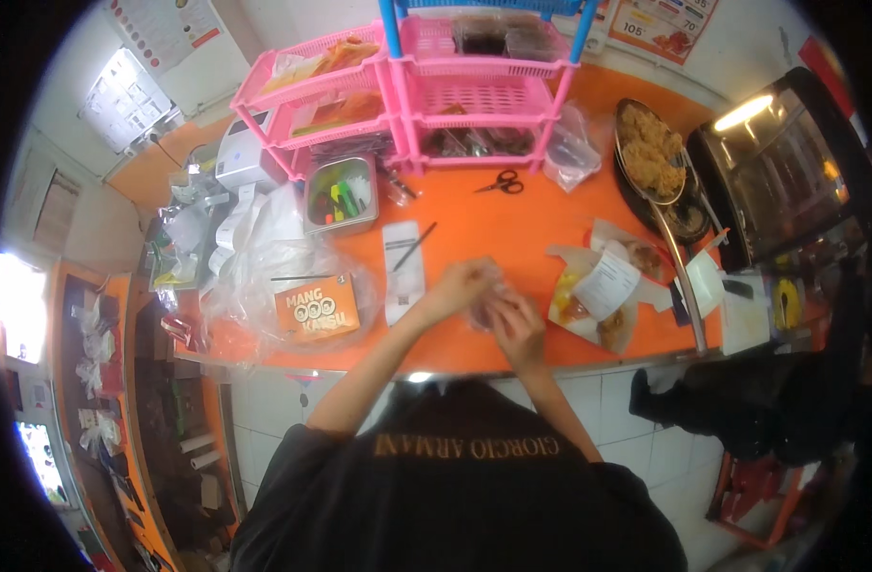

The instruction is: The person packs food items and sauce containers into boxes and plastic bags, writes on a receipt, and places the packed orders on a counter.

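Note:
Above the orange counter point(450, 204), both hands are close together on a small clear plastic bag point(481, 317) with something dark in its lower part. My left hand point(466, 284) pinches its upper end. The fingers of my right hand point(519, 327) close on its right side and partly hide it. Left of the hands lies a paper slip point(402, 299) with a black pen point(416, 245) across it. Farther left, an orange printed box point(319, 307) rests on a clear plastic bag. To the right are open food boxes point(582, 332) holding food, with a paper receipt point(607, 280) on top.
Pink basket racks point(479, 68) stand at the back, with black scissors point(506, 183) before them. A metal tub point(341, 193) holds markers. A long-handled strainer point(652, 154) with fried food sits beside a glass-fronted warmer point(783, 164). At far right is a person in dark clothing point(757, 400).

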`<control>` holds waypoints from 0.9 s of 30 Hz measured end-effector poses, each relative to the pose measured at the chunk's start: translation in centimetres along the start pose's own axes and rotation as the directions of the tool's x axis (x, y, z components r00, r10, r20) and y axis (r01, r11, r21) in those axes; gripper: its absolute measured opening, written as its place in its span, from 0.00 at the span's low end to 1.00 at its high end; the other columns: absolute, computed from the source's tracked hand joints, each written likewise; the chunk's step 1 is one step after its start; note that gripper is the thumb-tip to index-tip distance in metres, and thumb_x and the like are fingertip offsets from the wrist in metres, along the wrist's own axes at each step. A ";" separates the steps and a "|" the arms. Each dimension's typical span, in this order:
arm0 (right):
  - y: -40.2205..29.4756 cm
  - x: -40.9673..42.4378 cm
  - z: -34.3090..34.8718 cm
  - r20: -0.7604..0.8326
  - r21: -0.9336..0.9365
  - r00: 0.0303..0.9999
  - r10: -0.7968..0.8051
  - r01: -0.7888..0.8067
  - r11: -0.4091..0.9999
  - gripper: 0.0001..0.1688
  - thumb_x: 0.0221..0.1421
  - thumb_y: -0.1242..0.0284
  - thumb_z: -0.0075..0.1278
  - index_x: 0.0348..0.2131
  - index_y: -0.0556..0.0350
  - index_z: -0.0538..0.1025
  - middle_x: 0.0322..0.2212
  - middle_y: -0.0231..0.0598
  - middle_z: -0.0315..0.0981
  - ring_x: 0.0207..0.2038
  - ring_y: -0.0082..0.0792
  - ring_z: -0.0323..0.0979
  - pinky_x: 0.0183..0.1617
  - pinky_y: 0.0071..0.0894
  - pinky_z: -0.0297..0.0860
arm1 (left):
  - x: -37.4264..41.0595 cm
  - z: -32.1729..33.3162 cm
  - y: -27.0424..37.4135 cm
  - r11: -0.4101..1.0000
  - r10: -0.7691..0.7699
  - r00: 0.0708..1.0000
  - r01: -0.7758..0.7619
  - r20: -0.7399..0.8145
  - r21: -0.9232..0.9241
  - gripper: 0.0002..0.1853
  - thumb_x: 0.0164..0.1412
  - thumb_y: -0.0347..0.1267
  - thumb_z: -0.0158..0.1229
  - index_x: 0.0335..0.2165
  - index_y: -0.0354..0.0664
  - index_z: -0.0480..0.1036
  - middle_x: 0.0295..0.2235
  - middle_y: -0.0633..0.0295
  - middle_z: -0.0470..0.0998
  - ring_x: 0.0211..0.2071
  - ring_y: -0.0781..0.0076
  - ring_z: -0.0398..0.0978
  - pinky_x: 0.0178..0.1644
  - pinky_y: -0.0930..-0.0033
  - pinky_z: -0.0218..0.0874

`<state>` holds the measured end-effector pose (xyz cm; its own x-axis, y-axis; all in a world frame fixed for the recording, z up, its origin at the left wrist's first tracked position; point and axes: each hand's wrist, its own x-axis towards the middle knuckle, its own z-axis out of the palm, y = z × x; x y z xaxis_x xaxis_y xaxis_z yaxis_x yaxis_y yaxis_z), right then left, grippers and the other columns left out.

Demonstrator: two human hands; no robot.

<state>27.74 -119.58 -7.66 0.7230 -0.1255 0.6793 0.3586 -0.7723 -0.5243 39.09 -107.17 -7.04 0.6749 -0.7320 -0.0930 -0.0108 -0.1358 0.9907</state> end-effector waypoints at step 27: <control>3.5 2.4 -2.8 0.733 0.435 0.559 0.387 -0.823 0.365 0.11 0.54 0.69 0.54 0.35 0.58 0.76 0.31 0.30 0.75 0.33 0.20 0.72 0.38 0.23 0.68 | -4.1 0.2 0.3 0.757 0.509 0.849 -0.362 -0.142 0.544 0.06 0.51 0.23 0.55 0.31 0.39 0.71 0.33 0.63 0.71 0.35 0.69 0.69 0.38 0.71 0.60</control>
<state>29.11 -124.35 -6.46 0.9760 0.0879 -0.1993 -0.2072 0.0926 -0.9739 36.15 -104.39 -6.35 0.6724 -0.5957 0.4393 -0.6543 -0.2010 0.7290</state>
